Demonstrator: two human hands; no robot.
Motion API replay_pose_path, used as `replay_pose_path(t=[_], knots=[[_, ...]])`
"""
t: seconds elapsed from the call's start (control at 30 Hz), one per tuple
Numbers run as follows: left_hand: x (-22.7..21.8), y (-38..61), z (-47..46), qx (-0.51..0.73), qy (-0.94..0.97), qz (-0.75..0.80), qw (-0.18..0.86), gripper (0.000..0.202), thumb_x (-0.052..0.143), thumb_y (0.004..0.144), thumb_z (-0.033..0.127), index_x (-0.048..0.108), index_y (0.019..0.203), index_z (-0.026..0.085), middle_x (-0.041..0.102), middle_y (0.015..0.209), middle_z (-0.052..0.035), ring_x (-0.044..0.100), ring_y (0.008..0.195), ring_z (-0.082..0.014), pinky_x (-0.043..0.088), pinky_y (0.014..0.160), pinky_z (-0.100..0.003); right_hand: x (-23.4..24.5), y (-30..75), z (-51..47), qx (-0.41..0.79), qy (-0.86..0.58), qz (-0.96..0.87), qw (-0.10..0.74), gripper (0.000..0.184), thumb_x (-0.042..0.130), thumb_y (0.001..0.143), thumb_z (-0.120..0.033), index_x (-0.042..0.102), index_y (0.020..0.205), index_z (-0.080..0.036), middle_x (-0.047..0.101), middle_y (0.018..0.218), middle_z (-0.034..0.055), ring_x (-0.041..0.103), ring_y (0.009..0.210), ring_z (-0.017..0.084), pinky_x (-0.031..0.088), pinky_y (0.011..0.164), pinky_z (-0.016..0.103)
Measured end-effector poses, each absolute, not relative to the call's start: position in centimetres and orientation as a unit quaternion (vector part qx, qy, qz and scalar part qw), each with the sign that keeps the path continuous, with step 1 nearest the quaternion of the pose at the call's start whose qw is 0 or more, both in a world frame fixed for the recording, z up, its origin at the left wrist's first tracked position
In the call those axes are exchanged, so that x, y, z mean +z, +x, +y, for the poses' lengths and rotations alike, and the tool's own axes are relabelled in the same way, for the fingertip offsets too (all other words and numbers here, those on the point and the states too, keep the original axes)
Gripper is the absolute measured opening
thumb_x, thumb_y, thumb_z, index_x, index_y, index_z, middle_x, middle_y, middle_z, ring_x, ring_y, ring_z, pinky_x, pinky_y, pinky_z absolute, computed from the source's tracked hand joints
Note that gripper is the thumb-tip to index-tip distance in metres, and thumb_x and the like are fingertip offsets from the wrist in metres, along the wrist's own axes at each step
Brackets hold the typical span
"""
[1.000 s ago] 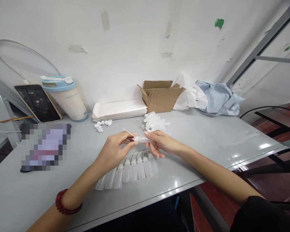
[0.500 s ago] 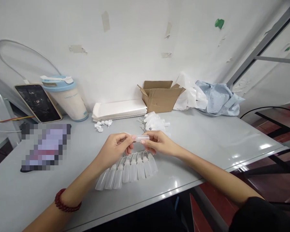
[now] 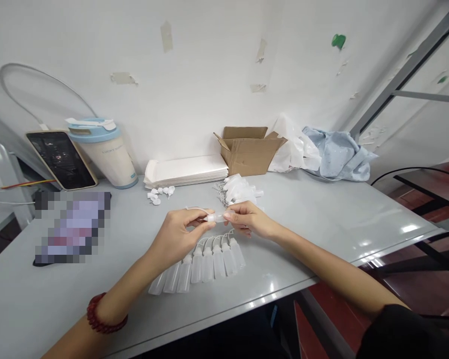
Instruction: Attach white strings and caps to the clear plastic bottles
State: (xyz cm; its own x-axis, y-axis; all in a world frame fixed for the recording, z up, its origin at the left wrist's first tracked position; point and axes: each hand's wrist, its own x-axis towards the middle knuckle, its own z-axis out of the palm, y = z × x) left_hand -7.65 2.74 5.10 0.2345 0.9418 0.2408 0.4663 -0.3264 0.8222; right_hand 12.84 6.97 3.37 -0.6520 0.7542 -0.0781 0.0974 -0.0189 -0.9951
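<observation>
Held level above the table, a small translucent plastic bottle (image 3: 219,218) spans the gap between my two hands. My right hand (image 3: 250,218) pinches its body between thumb and fingers. At the other end, my left hand (image 3: 183,229) has its thumb and fingertips closed on the white bottle cap (image 3: 210,218); a thin pale strap shows above those fingers. Just below the hands lies a row of several similar bottles (image 3: 208,266) with caps and looped straps, partly covered by my left forearm. Behind my right hand is a heap of bottles (image 3: 239,188).
Several small white pieces (image 3: 156,201) lie behind my left hand. A stack of white envelopes (image 3: 187,171), an open cardboard box (image 3: 250,157), a plastic bag (image 3: 294,147) and blue cloth (image 3: 336,154) line the wall. At left stand a tumbler (image 3: 110,159) and a phone (image 3: 62,159).
My left thumb and fingers have shifted on the bottle's end, so the white cap now shows between them. My right hand has moved slightly to the right along the body.
</observation>
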Motion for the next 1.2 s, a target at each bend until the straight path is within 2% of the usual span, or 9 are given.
replay_pose_path(t=[0.13, 0.23, 0.33, 0.5, 0.67, 0.8, 0.9, 1.07, 1.2], knots=[[5.66, -7.64, 2.72, 0.359, 0.708, 0.492, 0.358, 0.024, 0.057, 0.083, 0.039, 0.070, 0.076, 0.019, 0.073, 0.083, -0.0034, 0.064, 0.065, -0.0158, 0.050, 0.059, -0.024, 3.32, 12.71, 6.83, 0.619, -0.325, -0.659, 0.278, 0.037, 0.060, 0.081, -0.050, 0.055, 0.072, -0.014, 0.034, 0.045, -0.0094, 0.033, 0.037, 0.005, 0.024, 0.039, 0.022], [5.79, -7.72, 2.76, 0.333, 0.707, 0.501, 0.372, 0.033, 0.053, 0.086, 0.041, 0.063, 0.064, 0.018, 0.065, 0.061, -0.0001, 0.058, 0.053, -0.0129, 0.044, 0.050, -0.021, 3.40, 12.54, 6.61, 0.607, -0.331, -0.665, 0.282, 0.037, 0.061, 0.080, -0.050, 0.055, 0.071, -0.014, 0.034, 0.045, -0.0091, 0.032, 0.039, 0.005, 0.024, 0.042, 0.022], [5.74, -7.69, 2.71, 0.307, 0.715, 0.502, 0.379, 0.038, 0.051, 0.086, 0.041, 0.056, 0.057, 0.018, 0.058, 0.053, 0.0016, 0.054, 0.047, -0.0114, 0.039, 0.045, -0.021, 3.40, 12.36, 6.49, 0.623, -0.324, -0.652, 0.286, 0.039, 0.059, 0.081, -0.051, 0.053, 0.068, -0.014, 0.033, 0.047, -0.0087, 0.029, 0.042, 0.005, 0.023, 0.043, 0.022], [5.58, -7.41, 2.44, 0.329, 0.717, 0.492, 0.368, 0.028, 0.052, 0.086, 0.037, 0.060, 0.068, 0.017, 0.059, 0.058, 0.0023, 0.056, 0.050, -0.0110, 0.042, 0.047, -0.020, 3.24, 12.44, 6.67, 0.657, -0.313, -0.624, 0.284, 0.040, 0.058, 0.082, -0.050, 0.050, 0.065, -0.015, 0.026, 0.046, -0.0100, 0.023, 0.043, 0.005, 0.020, 0.042, 0.021], [5.21, -7.31, 2.40, 0.360, 0.738, 0.466, 0.330, 0.015, 0.058, 0.083, 0.031, 0.061, 0.079, 0.016, 0.065, 0.067, 0.0005, 0.062, 0.058, -0.0133, 0.048, 0.055, -0.023, 3.16, 12.58, 6.88, 0.653, -0.313, -0.628, 0.286, 0.039, 0.059, 0.083, -0.049, 0.051, 0.064, -0.015, 0.028, 0.044, -0.0097, 0.026, 0.040, 0.005, 0.021, 0.041, 0.022], [5.02, -7.38, 2.62, 0.374, 0.737, 0.472, 0.307, 0.017, 0.060, 0.081, 0.031, 0.064, 0.084, 0.015, 0.069, 0.076, -0.0029, 0.065, 0.069, -0.0165, 0.052, 0.064, -0.026, 3.28, 12.48, 6.82, 0.654, -0.324, -0.620, 0.287, 0.040, 0.059, 0.082, -0.049, 0.051, 0.063, -0.015, 0.027, 0.044, -0.0100, 0.024, 0.040, 0.005, 0.021, 0.040, 0.021], [5.06, -7.48, 2.82, 0.359, 0.724, 0.476, 0.347, 0.022, 0.057, 0.083, 0.036, 0.066, 0.088, 0.017, 0.071, 0.082, -0.0037, 0.066, 0.073, -0.0169, 0.052, 0.066, -0.026, 3.17, 12.48, 6.80, 0.637, -0.328, -0.632, 0.296, 0.041, 0.057, 0.084, -0.050, 0.051, 0.063, -0.015, 0.027, 0.045, -0.0096, 0.025, 0.041, 0.005, 0.023, 0.041, 0.021], [5.16, -7.55, 2.87, 0.294, 0.713, 0.499, 0.395, 0.036, 0.049, 0.088, 0.044, 0.064, 0.070, 0.017, 0.065, 0.066, -0.0011, 0.061, 0.060, -0.0136, 0.047, 0.053, -0.021, 2.80, 12.52, 6.76, 0.568, -0.345, -0.683, 0.302, 0.045, 0.052, 0.086, -0.052, 0.048, 0.061, -0.015, 0.036, 0.051, -0.0057, 0.030, 0.045, 0.006, 0.025, 0.043, 0.021], [5.03, -7.50, 2.71, 0.286, 0.704, 0.505, 0.409, 0.041, 0.049, 0.088, 0.045, 0.060, 0.061, 0.017, 0.061, 0.057, 0.0000, 0.058, 0.053, -0.0122, 0.045, 0.048, -0.021, 3.04, 12.43, 6.61, 0.563, -0.350, -0.689, 0.294, 0.048, 0.048, 0.088, -0.053, 0.040, 0.057, -0.017, 0.033, 0.053, -0.0060, 0.028, 0.045, 0.005, 0.025, 0.042, 0.021]])
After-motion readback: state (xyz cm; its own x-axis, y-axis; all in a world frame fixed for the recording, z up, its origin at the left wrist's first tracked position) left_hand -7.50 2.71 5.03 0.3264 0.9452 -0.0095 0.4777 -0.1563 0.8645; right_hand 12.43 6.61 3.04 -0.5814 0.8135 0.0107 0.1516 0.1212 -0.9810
